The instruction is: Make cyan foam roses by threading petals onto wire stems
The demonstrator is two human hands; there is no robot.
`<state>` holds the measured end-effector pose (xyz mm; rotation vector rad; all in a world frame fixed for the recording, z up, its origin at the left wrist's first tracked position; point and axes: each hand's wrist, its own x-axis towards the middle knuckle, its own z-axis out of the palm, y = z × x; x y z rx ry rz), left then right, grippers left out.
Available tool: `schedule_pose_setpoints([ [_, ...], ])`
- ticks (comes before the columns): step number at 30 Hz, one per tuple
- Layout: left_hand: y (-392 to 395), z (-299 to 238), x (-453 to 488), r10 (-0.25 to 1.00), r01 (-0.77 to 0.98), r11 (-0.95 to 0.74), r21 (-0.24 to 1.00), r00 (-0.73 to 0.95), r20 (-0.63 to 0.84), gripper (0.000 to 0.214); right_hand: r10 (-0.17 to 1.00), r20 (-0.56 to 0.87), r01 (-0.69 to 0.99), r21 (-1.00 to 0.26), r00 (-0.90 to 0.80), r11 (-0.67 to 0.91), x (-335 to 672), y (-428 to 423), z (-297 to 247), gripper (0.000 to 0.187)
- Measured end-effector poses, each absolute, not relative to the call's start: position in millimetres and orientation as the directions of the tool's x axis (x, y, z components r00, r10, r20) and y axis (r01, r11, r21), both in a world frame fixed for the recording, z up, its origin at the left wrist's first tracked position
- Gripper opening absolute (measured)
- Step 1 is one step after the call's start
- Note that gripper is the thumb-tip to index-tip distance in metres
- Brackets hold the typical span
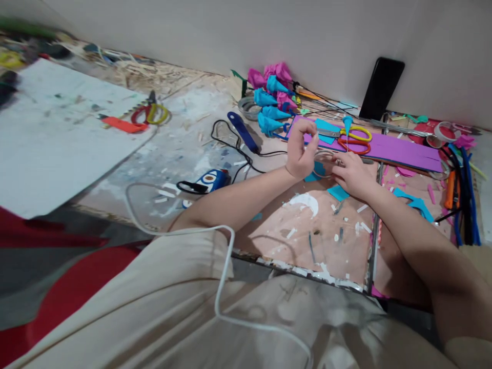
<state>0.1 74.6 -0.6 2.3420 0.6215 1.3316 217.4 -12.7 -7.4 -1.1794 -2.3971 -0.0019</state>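
Observation:
My left hand (pixel 302 152) is raised over the table, its fingers curled toward the thumb; whatever they pinch, if anything, is too small to make out. My right hand (pixel 354 174) is closed, with the thin stem of a small blue paper cone (pixel 347 122) rising from its fingers. Between both hands lies a roll of clear tape (pixel 324 170), its edge by my right fingertips. Just behind are scissors (pixel 355 141) with yellow and red handles, on purple sheets (pixel 403 149). Blue paper pieces (pixel 338 193) lie below my right hand.
Blue and pink paper cones (pixel 271 113) are bunched near the wall, left of a leaning black phone (pixel 382 87). A blue glue gun (pixel 213 179) and a blue-handled tool (pixel 243 132) lie leftward. An orange cutter (pixel 452 189) is at right. A white cable (pixel 226 256) crosses my lap.

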Motion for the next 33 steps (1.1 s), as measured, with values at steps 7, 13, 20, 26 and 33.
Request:
schedule_pose_setpoints([
  [7,56,-15,14,0.462,0.045,-0.841,0.539,0.579,0.672,0.042,0.743,0.594,0.675,-0.413,-0.309,0.611,226,-18,3,0.024],
  [13,60,-26,19,0.394,-0.125,-0.824,0.552,0.574,0.718,0.034,0.749,0.627,0.640,-0.488,-0.215,0.593,223,-22,8,0.006],
  [20,58,-23,22,0.408,-0.147,-0.786,0.601,0.607,0.682,0.026,0.739,0.636,0.646,-0.471,-0.223,0.600,224,-22,9,0.008],
  [26,63,-12,17,0.587,0.100,-0.797,0.596,0.361,0.724,0.022,0.709,0.687,0.652,-0.468,-0.156,0.597,223,-19,5,0.011],
  [33,31,6,-12,0.074,0.005,-0.989,0.149,0.885,0.460,0.020,0.768,0.635,0.655,-0.615,0.082,0.439,235,-8,-5,0.005],
])
